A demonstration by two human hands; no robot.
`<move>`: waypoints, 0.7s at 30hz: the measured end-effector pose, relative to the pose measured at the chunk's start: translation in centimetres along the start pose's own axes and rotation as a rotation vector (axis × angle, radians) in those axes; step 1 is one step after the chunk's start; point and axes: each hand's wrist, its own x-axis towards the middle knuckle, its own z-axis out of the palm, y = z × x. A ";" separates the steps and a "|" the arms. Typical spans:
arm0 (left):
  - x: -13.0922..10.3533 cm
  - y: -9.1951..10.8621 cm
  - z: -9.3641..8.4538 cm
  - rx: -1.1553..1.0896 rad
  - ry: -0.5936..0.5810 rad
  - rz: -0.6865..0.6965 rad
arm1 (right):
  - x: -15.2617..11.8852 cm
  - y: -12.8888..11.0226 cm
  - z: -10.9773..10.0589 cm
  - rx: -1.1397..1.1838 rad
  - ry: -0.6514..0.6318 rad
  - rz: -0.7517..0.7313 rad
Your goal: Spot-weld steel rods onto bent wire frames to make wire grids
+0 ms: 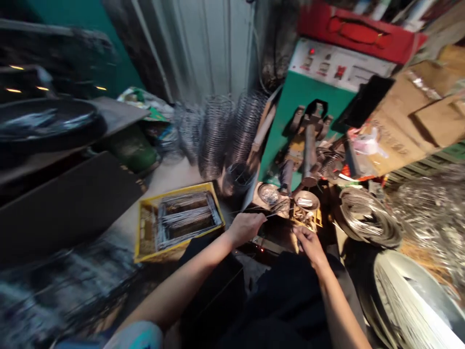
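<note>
My left hand is closed round the end of a thin wire, which points right toward the small machine ledge. My right hand is closed just below a round dish; what its fingers hold, if anything, is too small to make out. In front of both hands stands a green machine with metal arms. On its ledge, a second round dish holds small shiny pieces. Left of my left hand, a yellow crate holds bundles of straight wires.
Wire coils stand upright behind the crate. At the right are a coil of wire, a large pale basin with long wires, and cardboard boxes. A black round tray rests on the left table.
</note>
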 end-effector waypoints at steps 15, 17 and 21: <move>-22.3 -18.1 -4.8 -0.585 1.012 -1.316 | -5.4 4.1 -5.0 -0.580 -0.029 0.135; -23.2 -19.6 -3.4 -0.643 1.040 -1.420 | -5.4 4.3 -5.5 -0.635 -0.044 0.108; -24.2 -20.5 -0.5 -0.727 0.899 -1.573 | -5.3 4.6 -6.0 -0.783 -0.059 -0.001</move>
